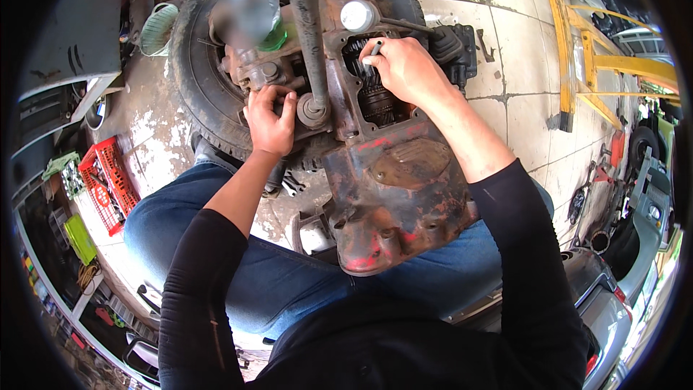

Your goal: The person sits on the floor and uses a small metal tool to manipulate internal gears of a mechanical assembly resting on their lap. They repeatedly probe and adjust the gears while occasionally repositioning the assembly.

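Pinching a tilted pin [376, 48], the right hand [406, 68] is at the gearbox opening [351, 95], nearer its gears [377, 101] than the left hand [271, 121], curled left of it, grip unclear.

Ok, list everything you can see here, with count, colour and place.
Gear casing: one, rusty brown, centre
Gears: several, dark grey, inside its opening
Small rod: one, grey, in the right grip
Bar: one, dark, left of the opening
Large tyre: one, black, behind the casing
Bottle: one, clear, blue-capped, upper left
Round-topped container: one, white, above the opening
Basket: one, pale green, left of the tyre
Yellow frame: one, yellow, upper right
Side clutter: uncounted, mixed, both edges
Jeans: one pair, blue, below
Sleeves: two, black, below
Grips: two, bare, left and right of the bar
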Motion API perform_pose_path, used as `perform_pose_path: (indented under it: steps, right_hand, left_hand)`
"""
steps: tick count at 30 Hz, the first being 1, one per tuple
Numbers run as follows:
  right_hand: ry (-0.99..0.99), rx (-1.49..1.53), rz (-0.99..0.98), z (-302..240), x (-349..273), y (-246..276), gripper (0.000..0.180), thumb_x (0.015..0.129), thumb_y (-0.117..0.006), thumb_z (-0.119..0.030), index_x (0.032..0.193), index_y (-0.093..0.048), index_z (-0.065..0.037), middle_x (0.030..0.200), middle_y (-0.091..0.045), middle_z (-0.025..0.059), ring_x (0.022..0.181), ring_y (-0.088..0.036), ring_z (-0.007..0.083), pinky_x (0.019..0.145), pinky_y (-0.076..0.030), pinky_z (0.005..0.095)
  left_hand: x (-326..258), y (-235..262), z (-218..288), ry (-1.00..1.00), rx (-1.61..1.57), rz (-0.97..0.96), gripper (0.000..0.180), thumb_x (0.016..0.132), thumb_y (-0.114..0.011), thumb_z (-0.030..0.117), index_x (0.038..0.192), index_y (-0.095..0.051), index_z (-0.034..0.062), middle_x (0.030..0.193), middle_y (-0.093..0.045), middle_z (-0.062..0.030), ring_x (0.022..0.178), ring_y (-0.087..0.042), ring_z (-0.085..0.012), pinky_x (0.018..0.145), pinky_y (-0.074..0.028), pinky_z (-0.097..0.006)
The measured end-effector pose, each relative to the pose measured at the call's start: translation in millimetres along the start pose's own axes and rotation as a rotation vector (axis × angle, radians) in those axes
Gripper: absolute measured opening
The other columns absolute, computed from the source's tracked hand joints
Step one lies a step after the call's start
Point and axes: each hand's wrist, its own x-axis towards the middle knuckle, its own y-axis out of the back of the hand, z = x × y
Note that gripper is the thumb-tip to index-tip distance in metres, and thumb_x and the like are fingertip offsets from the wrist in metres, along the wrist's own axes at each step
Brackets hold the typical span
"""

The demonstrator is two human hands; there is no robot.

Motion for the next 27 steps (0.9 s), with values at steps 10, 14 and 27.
perform_pose_path:
  steps: [10, 14, 27]
  right_hand:
    - [0.022, 0.118, 0.115, 12.5, -3.7, -4.6, 0.014, 0.100, -0.065, -0.007, 0.108, -0.077, -0.007, 0.088, -0.076, 0.0198, 0.081, -0.076, 0.0372, 0.072, -0.058, 0.0378]
    - [0.081, 0.006, 0.063, 8.4, 2.0, -0.8, 0.016, 0.102, -0.063, -0.008, 0.108, -0.078, -0.009, 0.077, -0.071, 0.0204, 0.072, -0.073, 0.0353, 0.067, -0.056, 0.0404]
    - [-0.221, 0.077, 0.109, 19.6, -1.6, 3.4, 0.012, 0.101, -0.067, -0.010, 0.106, -0.077, -0.005, 0.090, -0.077, 0.0177, 0.084, -0.078, 0.0294, 0.077, -0.057, 0.0392]
  left_hand:
    - [0.1, -0.5, -0.9, -0.007, -0.021, 0.014, 0.020, 0.096, -0.070, 0.031, 0.094, -0.073, 0.0117, 0.088, -0.065, -0.0039, 0.098, -0.056, -0.0285, 0.092, -0.039, -0.045]
    - [-0.8, -1.3, -0.6, -0.008, -0.015, 0.014, 0.019, 0.095, -0.070, 0.030, 0.093, -0.072, 0.0113, 0.088, -0.065, -0.0043, 0.097, -0.056, -0.0290, 0.091, -0.039, -0.045]
    - [-2.0, -1.8, -3.4, -0.041, -0.023, 0.032, 0.019, 0.096, -0.069, 0.028, 0.093, -0.072, 0.0094, 0.091, -0.065, -0.0065, 0.097, -0.057, -0.0307, 0.091, -0.039, -0.044]
